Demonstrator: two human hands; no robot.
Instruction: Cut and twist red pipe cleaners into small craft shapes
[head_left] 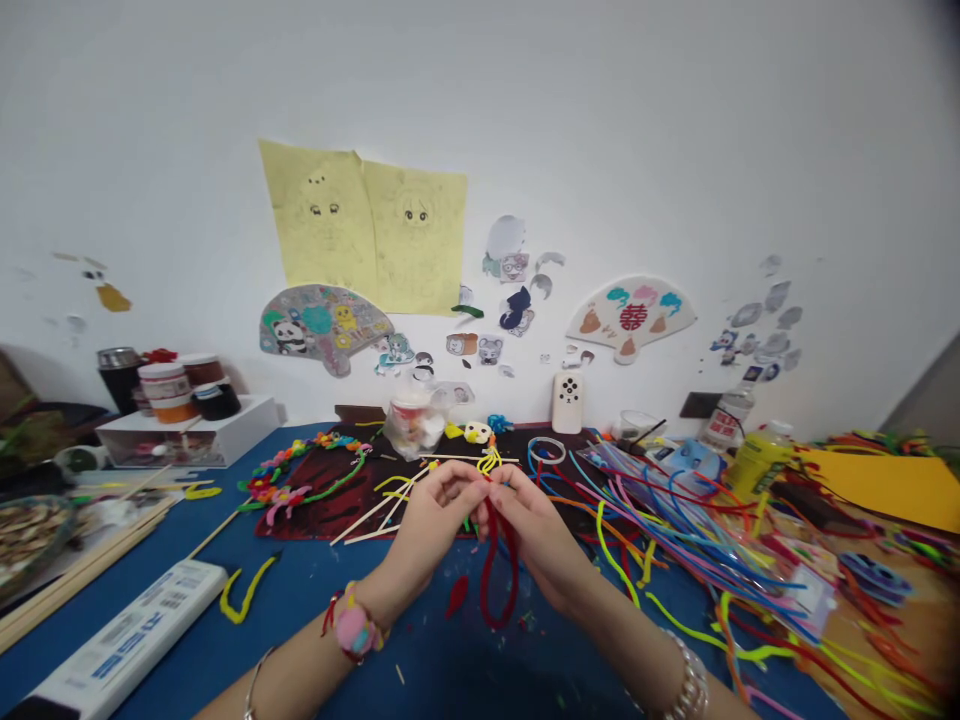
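My left hand (431, 525) and my right hand (536, 530) meet in the middle of the view above the blue table (330, 600). Both pinch the top of a red pipe cleaner (499, 580), which hangs down between them in a long loop. The fingertips of both hands are pressed together on it, close to a small yellow pipe cleaner piece (489, 462) just behind. A pink pompom bracelet (352, 630) sits on my left wrist and a metal bracelet (690, 685) on my right.
A heap of coloured pipe cleaners (697, 540) covers the right side. A flower garland (300, 475) and wooden sticks (382, 505) lie on a dark mat. A white box (124, 640), yellow curved piece (244, 590), jars on a white shelf (184, 425) stand left.
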